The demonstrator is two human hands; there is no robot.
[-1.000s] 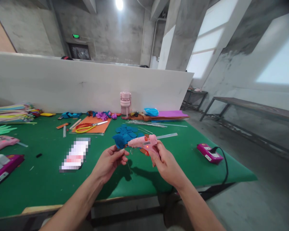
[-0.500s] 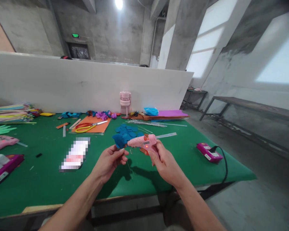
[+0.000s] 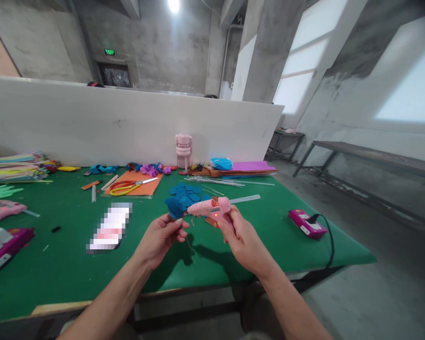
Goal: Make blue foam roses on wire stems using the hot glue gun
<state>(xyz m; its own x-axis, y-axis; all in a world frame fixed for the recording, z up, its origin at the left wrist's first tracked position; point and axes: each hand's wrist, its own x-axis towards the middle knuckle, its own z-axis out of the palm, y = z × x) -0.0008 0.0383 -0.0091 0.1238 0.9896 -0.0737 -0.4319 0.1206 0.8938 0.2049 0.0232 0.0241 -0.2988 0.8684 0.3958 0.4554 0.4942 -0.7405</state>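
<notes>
My right hand (image 3: 239, 233) is wrapped round the handle of a pink glue gun (image 3: 207, 208), its small red light lit and a clear glue stick (image 3: 246, 199) jutting from the back. The nozzle points left at a blue felt flower (image 3: 174, 208), close to its base; whether they touch I cannot tell. Between thumb and fingers, my left hand (image 3: 166, 233) pinches the flower low down, and a thin wire stem (image 3: 189, 245) hangs below. Behind the flower lies a pile of cut blue felt pieces (image 3: 187, 191). Part of an orange-brown piece shows behind the gun.
Red-and-yellow scissors (image 3: 127, 188) rest on an orange sheet (image 3: 148, 189). A blurred-out phone-like shape (image 3: 111, 229) lies left. Power strips stand at right (image 3: 308, 224) and left (image 3: 7, 250), near a second pink glue gun (image 3: 7, 210). A pink bottle (image 3: 183, 151) stands by the white partition (image 3: 127, 123).
Both hands, the flower and the glue gun hold nearly the same position. The view has shifted very slightly.
</notes>
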